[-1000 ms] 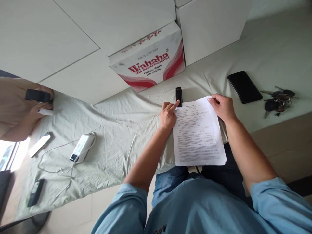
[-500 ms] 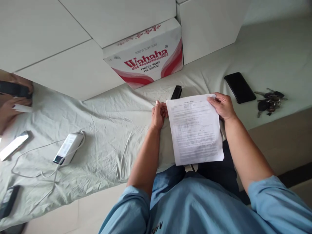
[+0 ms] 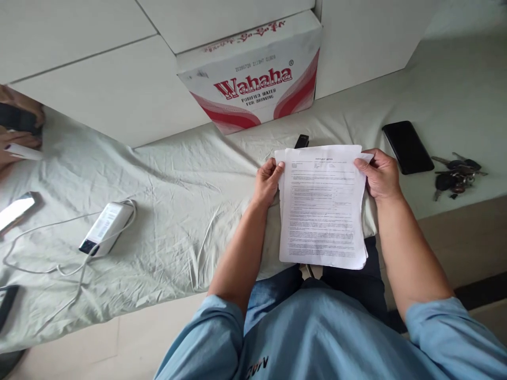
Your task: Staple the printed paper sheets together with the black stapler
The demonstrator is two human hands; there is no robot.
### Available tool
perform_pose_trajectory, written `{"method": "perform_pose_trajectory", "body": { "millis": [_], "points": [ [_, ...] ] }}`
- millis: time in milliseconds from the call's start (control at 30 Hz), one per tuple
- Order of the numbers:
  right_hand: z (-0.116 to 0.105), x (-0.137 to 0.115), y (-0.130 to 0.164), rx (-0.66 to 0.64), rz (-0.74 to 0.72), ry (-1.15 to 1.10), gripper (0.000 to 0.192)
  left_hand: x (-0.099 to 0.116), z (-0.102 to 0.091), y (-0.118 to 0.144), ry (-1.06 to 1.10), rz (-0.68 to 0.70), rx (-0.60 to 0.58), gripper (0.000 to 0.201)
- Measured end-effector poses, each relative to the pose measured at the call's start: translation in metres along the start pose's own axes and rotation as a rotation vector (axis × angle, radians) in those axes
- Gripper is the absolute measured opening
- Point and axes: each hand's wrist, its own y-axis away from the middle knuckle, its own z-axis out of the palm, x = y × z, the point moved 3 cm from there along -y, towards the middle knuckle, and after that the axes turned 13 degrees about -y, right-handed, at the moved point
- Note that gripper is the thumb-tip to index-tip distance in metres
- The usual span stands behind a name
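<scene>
A small stack of printed paper sheets (image 3: 322, 211) is held up in front of me, over the cloth's near edge and my lap. My left hand (image 3: 269, 179) pinches its upper left edge, thumb on the front face. At the upper right corner my right hand (image 3: 379, 173) grips the sheets, thumb also in front. The sheets' edges do not line up fully at the top right and bottom right. Just beyond the top edge lies a small black object (image 3: 301, 141), partly hidden by the paper.
A Wahaha water carton (image 3: 257, 79) stands at the back on the pale green cloth (image 3: 170, 211). To the right lie a black phone (image 3: 407, 146) and keys (image 3: 457, 175). On the left are a white power bank (image 3: 106, 229) with a cable, another phone (image 3: 18, 211) and another person's hand (image 3: 19, 140).
My left thumb has come down onto the paper's left edge, where it stuck up before. The paper has straightened, and more sheet edges show behind the front page. The view has shifted slightly.
</scene>
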Motion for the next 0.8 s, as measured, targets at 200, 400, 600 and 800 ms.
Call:
{"method": "perform_pose_trajectory", "body": {
  "millis": [200, 400, 600, 800],
  "points": [
    [-0.010, 0.006, -0.005, 0.102, -0.099, 0.062, 0.046, 0.003, 0.002, 0.002, -0.003, -0.016, -0.127, 0.056],
    [-0.018, 0.014, -0.009, 0.138, -0.134, 0.091, 0.044, 0.001, 0.001, 0.002, -0.029, -0.038, -0.167, 0.057],
    [-0.014, 0.006, -0.006, 0.125, -0.127, 0.149, 0.047, 0.005, 0.001, 0.003, -0.049, -0.030, -0.189, 0.057],
    [-0.009, -0.001, -0.004, 0.125, -0.109, 0.175, 0.046, 0.004, 0.002, 0.003, -0.089, -0.024, -0.207, 0.062]
  ]
}}
